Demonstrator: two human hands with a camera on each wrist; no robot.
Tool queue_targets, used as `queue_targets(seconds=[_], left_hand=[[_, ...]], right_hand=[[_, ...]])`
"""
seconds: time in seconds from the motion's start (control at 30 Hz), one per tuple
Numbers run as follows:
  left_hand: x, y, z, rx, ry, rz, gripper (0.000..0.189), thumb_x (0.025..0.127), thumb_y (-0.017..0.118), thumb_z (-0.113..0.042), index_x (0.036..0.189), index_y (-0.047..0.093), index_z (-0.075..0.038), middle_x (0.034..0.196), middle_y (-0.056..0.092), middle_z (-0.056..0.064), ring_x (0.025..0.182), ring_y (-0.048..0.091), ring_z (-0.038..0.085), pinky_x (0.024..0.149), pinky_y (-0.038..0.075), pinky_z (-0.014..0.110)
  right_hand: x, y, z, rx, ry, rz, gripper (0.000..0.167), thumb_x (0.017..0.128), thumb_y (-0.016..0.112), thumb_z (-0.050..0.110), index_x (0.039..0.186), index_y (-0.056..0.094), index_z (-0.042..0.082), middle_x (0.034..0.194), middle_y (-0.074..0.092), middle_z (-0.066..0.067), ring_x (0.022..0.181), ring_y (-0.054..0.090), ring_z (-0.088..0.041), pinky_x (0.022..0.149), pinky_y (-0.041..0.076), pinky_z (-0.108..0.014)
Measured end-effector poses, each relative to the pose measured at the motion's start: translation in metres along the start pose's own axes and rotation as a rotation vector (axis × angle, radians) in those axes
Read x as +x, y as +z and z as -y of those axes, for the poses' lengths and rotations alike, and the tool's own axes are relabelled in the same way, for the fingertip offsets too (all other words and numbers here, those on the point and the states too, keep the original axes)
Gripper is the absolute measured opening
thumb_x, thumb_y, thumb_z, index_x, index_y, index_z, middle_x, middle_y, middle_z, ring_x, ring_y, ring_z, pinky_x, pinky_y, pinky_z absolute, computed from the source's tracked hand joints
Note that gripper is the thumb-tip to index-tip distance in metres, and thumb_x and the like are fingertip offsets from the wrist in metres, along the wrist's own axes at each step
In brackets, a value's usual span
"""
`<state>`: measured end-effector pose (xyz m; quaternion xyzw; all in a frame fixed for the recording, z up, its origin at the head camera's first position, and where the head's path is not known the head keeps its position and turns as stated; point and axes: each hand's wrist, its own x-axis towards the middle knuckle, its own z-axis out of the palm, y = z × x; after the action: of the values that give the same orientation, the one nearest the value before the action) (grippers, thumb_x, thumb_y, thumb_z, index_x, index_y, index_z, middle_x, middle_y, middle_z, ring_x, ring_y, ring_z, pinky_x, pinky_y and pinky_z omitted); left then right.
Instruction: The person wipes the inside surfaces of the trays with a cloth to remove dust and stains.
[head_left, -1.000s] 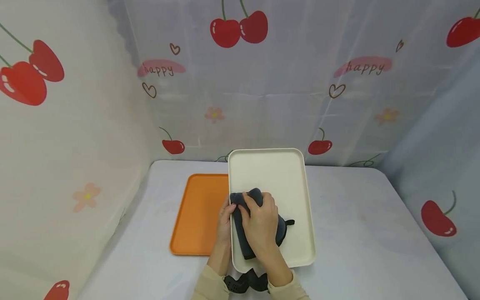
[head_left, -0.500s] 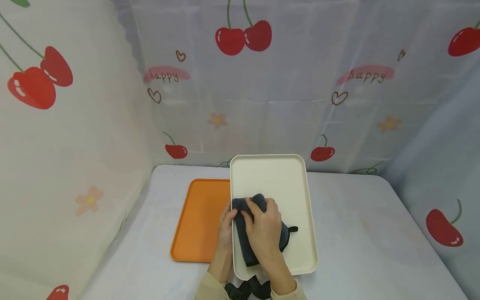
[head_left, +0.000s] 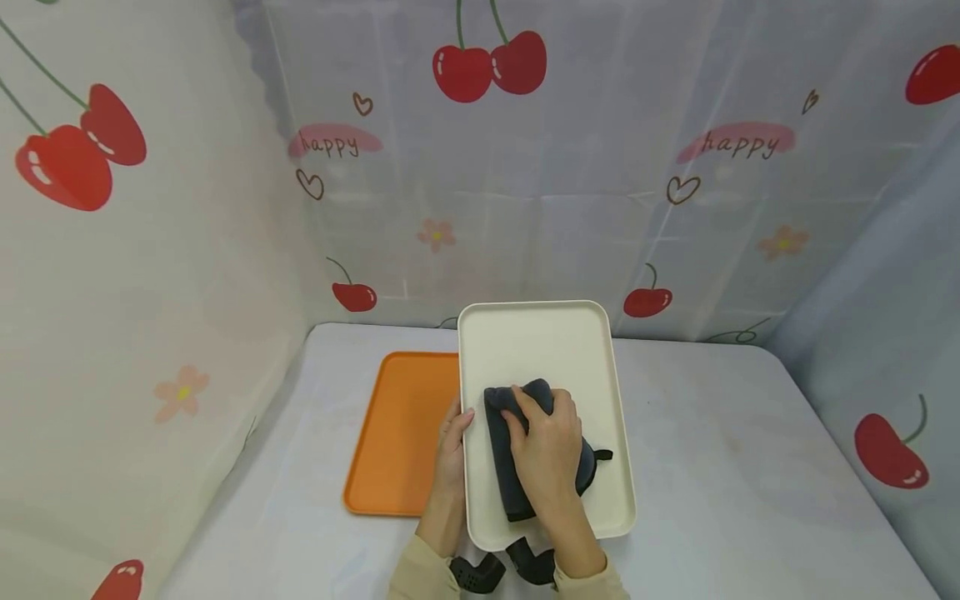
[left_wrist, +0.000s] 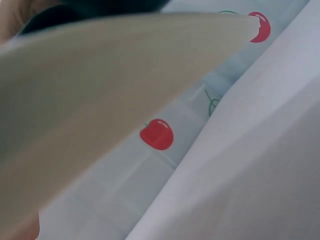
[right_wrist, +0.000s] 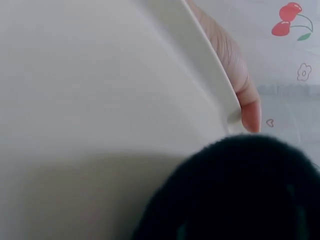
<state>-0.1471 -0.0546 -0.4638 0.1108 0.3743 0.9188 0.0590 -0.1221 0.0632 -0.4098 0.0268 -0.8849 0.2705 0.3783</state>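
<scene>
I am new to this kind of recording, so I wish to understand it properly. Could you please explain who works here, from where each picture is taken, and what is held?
There is no machine: a person works with two bare hands. A camera on the head gives the wide picture, looking forward and down; a camera on each wrist gives the close, partly blurred ones. On the white table lies an orange tray, partly hidden in the wide picture by a cream tray. The left hand holds the cream tray by its left edge. The right hand grips a dark folded cloth over the cream tray.
</scene>
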Motion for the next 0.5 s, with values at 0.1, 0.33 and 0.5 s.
queue_targets(seconds=[0.1,0.33,0.5], left_hand=[[0.000,-0.001,0.000,0.008,0.007,-0.007,0.049,0.105,0.031,-0.008,0.153,0.033,-0.014,0.134,0.061,-0.008,0.122,0.058,0.009,0.101,0.049,0.026],[0.002,-0.002,0.000,0.060,0.026,0.009,0.052,0.104,0.032,-0.009,0.156,0.024,-0.009,0.133,0.061,-0.008,0.119,0.060,0.009,0.098,0.051,0.025],[0.001,-0.003,-0.003,0.035,0.036,0.000,0.051,0.104,0.032,-0.007,0.155,0.029,-0.011,0.125,0.065,-0.009,0.110,0.064,0.006,0.092,0.053,0.023]], right_hand=[[0.001,-0.003,-0.005,-0.003,0.012,-0.001,0.038,0.070,0.087,0.014,0.106,0.077,0.007,0.098,0.060,-0.023,0.085,0.059,-0.034,0.065,0.047,-0.045],[0.007,-0.011,-0.020,-0.022,0.075,-0.002,0.037,0.072,0.086,0.012,0.107,0.076,0.006,0.100,0.059,-0.026,0.088,0.058,-0.039,0.070,0.048,-0.050],[0.010,-0.017,-0.037,-0.054,0.112,-0.028,0.035,0.072,0.085,0.009,0.106,0.076,0.005,0.097,0.059,-0.027,0.088,0.057,-0.041,0.068,0.046,-0.052]])
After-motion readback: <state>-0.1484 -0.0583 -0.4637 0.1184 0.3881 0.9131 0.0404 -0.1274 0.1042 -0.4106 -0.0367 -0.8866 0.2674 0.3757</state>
